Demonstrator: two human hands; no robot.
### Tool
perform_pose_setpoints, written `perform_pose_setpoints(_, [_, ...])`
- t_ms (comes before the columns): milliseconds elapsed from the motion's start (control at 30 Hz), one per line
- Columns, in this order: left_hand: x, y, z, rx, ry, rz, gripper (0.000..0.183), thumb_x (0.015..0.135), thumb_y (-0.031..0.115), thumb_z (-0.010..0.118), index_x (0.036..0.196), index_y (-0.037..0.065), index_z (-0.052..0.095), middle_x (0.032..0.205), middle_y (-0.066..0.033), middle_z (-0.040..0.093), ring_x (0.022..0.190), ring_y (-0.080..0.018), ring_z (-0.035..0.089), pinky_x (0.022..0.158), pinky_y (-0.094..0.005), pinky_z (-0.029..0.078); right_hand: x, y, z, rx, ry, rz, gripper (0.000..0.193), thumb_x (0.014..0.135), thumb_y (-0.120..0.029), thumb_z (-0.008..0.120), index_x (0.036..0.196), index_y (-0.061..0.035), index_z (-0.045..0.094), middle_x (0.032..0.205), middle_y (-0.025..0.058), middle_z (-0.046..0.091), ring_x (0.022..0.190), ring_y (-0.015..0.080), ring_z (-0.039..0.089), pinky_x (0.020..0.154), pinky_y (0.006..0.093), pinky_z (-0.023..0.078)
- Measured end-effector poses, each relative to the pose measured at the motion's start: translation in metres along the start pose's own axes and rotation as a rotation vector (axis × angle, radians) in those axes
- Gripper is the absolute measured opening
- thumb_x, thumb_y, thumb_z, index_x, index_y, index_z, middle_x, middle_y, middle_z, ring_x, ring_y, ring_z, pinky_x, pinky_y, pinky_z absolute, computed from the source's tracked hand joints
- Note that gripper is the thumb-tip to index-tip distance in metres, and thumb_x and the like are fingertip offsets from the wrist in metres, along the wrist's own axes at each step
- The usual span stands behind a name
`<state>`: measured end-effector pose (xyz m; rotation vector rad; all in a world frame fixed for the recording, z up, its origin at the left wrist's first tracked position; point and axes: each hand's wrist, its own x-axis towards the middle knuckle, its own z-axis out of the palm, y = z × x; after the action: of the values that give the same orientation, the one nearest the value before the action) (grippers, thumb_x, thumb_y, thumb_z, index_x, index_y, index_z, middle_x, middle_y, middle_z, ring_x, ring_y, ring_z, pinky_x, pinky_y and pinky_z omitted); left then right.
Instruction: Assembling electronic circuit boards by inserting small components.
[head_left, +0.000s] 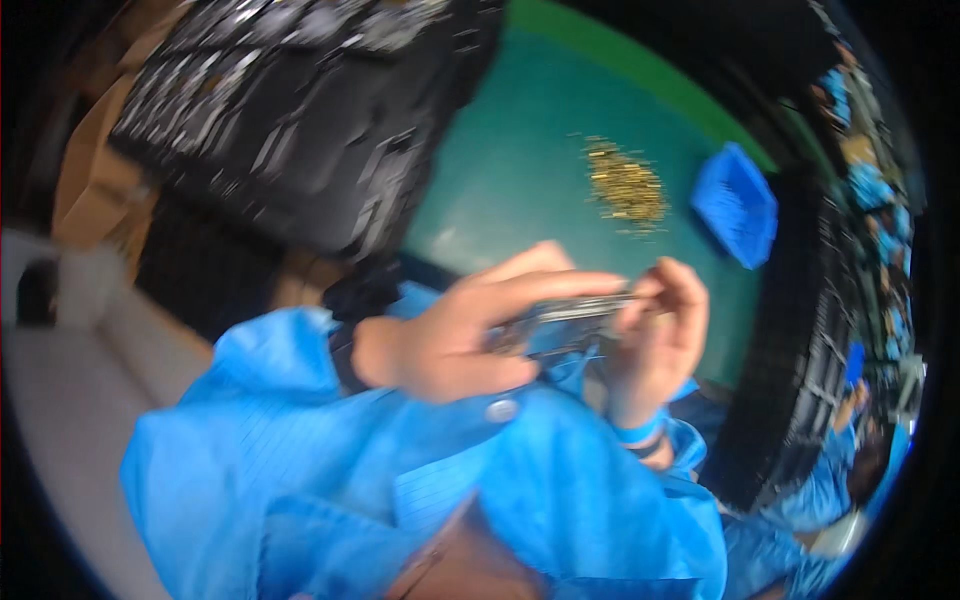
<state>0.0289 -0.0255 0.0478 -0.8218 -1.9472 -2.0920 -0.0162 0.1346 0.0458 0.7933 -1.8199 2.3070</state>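
Note:
A flat, dark rectangular part with shiny metal edges (575,312) is held in front of my chest, blurred by motion. My left hand (465,325) grips it with the fingers along its far edge and the thumb on the near side. At the part's right end, my right hand (665,325) has its thumb and fingertips pinched together. Whatever small thing may be in that pinch is too blurred to make out. Beyond the hands, a loose pile of thin brass-coloured pieces (625,188) lies on the green work mat (510,160).
Black trays (320,130) with rows of metal parts stand at the far left, beside a cardboard box (95,170). A blue bin (737,205) sits right of the pile. More black trays (775,340) line the right side. A co-worker's blue sleeve (825,480) shows at lower right.

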Motion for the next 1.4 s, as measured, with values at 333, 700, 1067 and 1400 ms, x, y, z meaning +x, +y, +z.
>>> perform_pose_setpoints(333, [0.004, -0.012, 0.003, -0.059, -0.005, -0.081, 0.058, 0.071, 0.024, 0.054, 0.118, -0.007, 0.039, 0.097, -0.0125, 0.045, 0.089, -0.0197, 0.044, 0.078, -0.0291, 0.035, 0.012, 0.011, -0.016, -0.022, -0.109, 0.054, 0.022, 0.079, -0.012, 0.055, 0.096, 0.0011, 0.050, 0.076, 0.0018, 0.042, 0.060, 0.0060, 0.041, 0.056, 0.0177, 0.034])
perform_pose_setpoints(700, [0.005, -0.018, 0.009, -0.227, -0.037, -0.142, 0.057, 0.072, 0.019, 0.055, 0.118, -0.006, 0.033, 0.101, -0.0117, 0.041, 0.096, -0.0194, 0.044, 0.081, -0.0293, 0.035, 0.013, 0.022, -0.024, -0.279, -0.194, -0.303, 0.024, 0.072, -0.005, 0.060, 0.094, -0.0042, 0.051, 0.086, 0.0101, 0.045, 0.074, 0.0175, 0.045, 0.064, 0.0256, 0.038])
perform_pose_setpoints(1067, [0.011, -0.024, 0.010, -0.148, -0.066, -0.077, 0.058, 0.071, 0.023, 0.055, 0.117, -0.008, 0.037, 0.097, -0.0127, 0.042, 0.093, -0.0202, 0.043, 0.079, -0.0290, 0.035, 0.026, 0.033, -0.031, -0.311, -0.205, -0.576, 0.021, 0.074, -0.013, 0.061, 0.090, -0.0061, 0.049, 0.081, 0.0105, 0.048, 0.064, 0.0176, 0.048, 0.062, 0.0304, 0.042])
perform_pose_setpoints(1400, [0.010, -0.031, 0.012, -0.352, -0.074, -0.156, 0.067, 0.066, 0.030, 0.060, 0.117, -0.008, 0.038, 0.095, -0.0093, 0.041, 0.091, -0.0174, 0.042, 0.076, -0.0265, 0.034, 0.020, 0.043, -0.020, -0.051, -0.113, -0.391, 0.026, 0.077, -0.026, 0.059, 0.085, -0.0075, 0.042, 0.074, 0.0079, 0.049, 0.064, 0.0156, 0.048, 0.066, 0.0339, 0.041])
